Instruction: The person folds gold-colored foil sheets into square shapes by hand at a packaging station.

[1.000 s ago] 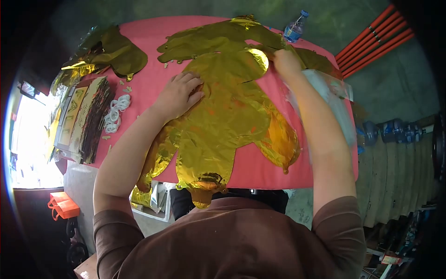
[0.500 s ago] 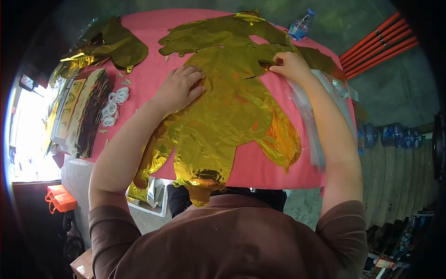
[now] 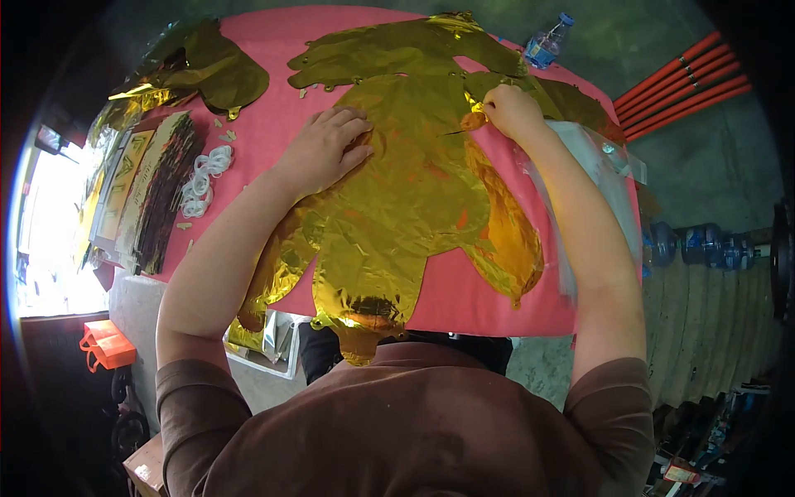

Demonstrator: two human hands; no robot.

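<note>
A flat gold foil balloon (image 3: 389,190) lies spread over the pink-covered table, its lower end hanging past the front edge towards my body. My left hand (image 3: 334,147) rests on the left side of this foil, fingers stretched out and lying on it. At the foil's upper right edge, my right hand (image 3: 512,111) is closed in a pinch, and the bit of foil at the fingertips is turned up and shiny. More gold foil (image 3: 397,51) lies flat behind it. What lies under the right fingers is partly hidden.
White ribbon rolls (image 3: 199,184) and a stack of printed packets (image 3: 149,195) lie on the left, below another gold foil piece (image 3: 228,79). Clear plastic bags (image 3: 584,161) are under my right forearm. A water bottle (image 3: 546,45) stands at the far right edge.
My right hand has shifted slightly up, and the foil edge at its fingertips now stands bent up where a dark gap showed before. My left hand stays on the foil.
</note>
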